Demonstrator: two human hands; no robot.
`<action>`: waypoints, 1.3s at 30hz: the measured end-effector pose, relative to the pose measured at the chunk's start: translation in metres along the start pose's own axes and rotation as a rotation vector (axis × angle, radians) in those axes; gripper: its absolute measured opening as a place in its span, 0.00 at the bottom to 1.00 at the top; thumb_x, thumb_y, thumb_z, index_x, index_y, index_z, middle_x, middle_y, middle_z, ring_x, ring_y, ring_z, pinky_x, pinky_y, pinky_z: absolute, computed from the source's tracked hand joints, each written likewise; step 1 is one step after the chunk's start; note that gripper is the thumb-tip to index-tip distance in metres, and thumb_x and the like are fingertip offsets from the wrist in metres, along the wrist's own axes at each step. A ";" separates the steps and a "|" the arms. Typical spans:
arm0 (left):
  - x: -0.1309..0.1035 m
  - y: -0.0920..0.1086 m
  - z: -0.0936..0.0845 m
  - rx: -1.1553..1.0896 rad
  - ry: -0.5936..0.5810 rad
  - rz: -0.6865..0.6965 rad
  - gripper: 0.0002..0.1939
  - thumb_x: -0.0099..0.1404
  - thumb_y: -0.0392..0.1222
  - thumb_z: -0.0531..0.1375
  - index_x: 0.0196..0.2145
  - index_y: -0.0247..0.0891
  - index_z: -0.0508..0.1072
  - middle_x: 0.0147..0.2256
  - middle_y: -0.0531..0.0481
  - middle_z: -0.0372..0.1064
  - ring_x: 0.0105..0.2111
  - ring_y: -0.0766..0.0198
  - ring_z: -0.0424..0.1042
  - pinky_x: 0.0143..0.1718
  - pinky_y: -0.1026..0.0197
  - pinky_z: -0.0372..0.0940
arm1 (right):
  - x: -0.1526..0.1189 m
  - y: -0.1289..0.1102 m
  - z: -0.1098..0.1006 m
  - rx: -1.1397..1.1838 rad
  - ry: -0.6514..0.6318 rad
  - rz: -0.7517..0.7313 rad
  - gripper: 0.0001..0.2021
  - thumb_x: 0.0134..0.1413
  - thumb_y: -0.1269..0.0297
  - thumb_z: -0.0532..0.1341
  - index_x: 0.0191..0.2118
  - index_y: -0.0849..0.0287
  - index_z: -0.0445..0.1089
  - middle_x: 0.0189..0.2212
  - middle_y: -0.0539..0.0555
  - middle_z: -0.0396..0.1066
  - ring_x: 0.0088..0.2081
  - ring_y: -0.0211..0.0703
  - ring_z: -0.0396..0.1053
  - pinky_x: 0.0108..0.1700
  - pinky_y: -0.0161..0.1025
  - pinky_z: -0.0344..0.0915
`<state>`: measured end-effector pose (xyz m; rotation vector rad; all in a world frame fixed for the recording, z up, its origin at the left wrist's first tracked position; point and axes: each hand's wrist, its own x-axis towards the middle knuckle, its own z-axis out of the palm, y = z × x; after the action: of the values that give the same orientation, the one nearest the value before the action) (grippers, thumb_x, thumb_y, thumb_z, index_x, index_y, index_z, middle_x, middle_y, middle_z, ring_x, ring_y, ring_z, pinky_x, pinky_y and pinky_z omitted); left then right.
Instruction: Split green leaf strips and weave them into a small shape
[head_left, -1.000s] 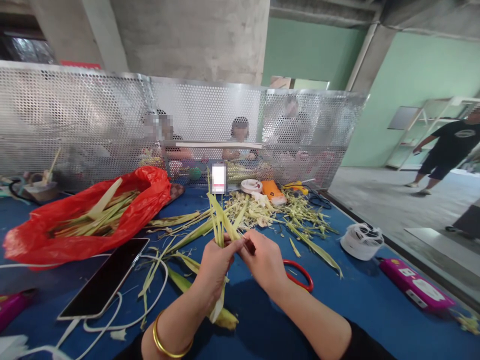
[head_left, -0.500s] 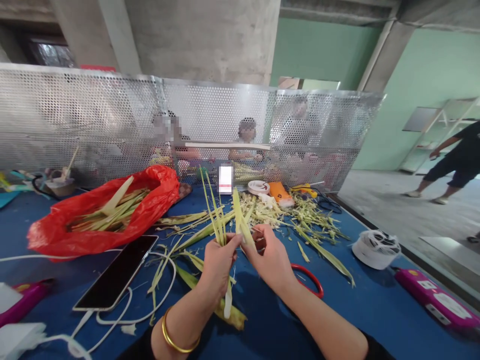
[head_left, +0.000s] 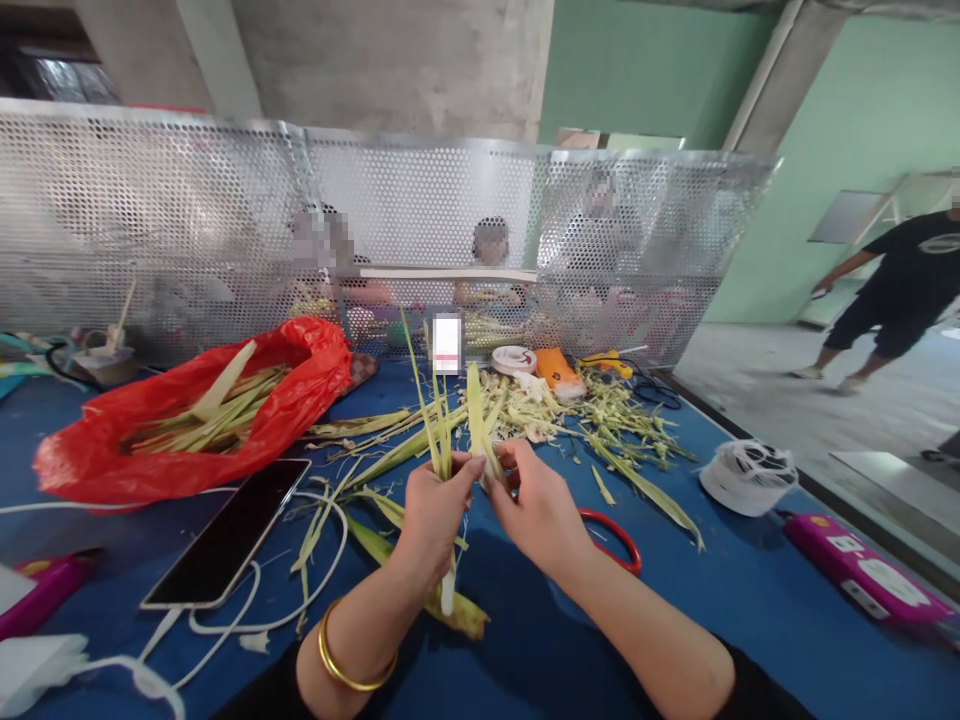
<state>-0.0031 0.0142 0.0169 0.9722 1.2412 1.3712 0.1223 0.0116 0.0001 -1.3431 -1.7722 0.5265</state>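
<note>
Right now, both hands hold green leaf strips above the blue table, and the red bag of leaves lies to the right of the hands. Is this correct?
Not quite. The head view shows the red bag left of the hands, not right. The left hand and right hand do hold leaf strips above the blue table.

Bundle of thin green-yellow leaf strips (head_left: 439, 440) stands upright, tips fanning upward, pale lower end hanging toward the blue table. A wider yellow leaf strip (head_left: 477, 425) stands tilted just beside it.
</note>
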 end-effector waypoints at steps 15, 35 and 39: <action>0.015 0.001 -0.009 -0.087 -0.045 -0.082 0.12 0.48 0.43 0.66 0.25 0.34 0.69 0.12 0.62 0.53 0.13 0.77 0.48 0.14 0.71 0.41 | 0.020 0.010 -0.013 0.971 -0.260 0.555 0.10 0.34 0.65 0.65 0.28 0.59 0.67 0.21 0.46 0.68 0.21 0.35 0.64 0.24 0.34 0.65; 0.006 -0.002 -0.002 0.041 -0.040 0.061 0.13 0.50 0.45 0.65 0.21 0.36 0.66 0.13 0.61 0.52 0.14 0.74 0.47 0.16 0.68 0.43 | 0.010 0.007 0.003 0.397 -0.043 0.146 0.10 0.45 0.67 0.58 0.37 0.59 0.65 0.25 0.49 0.69 0.27 0.39 0.67 0.31 0.36 0.64; 0.003 -0.003 0.000 0.067 0.008 0.086 0.13 0.48 0.44 0.65 0.18 0.37 0.64 0.12 0.60 0.53 0.14 0.73 0.50 0.16 0.68 0.46 | 0.006 0.006 0.000 0.007 0.072 0.042 0.10 0.49 0.66 0.57 0.40 0.57 0.64 0.27 0.50 0.71 0.27 0.42 0.68 0.30 0.37 0.62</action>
<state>-0.0031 0.0168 0.0137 1.0787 1.2703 1.4090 0.1252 0.0190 -0.0023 -1.3795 -1.6859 0.5010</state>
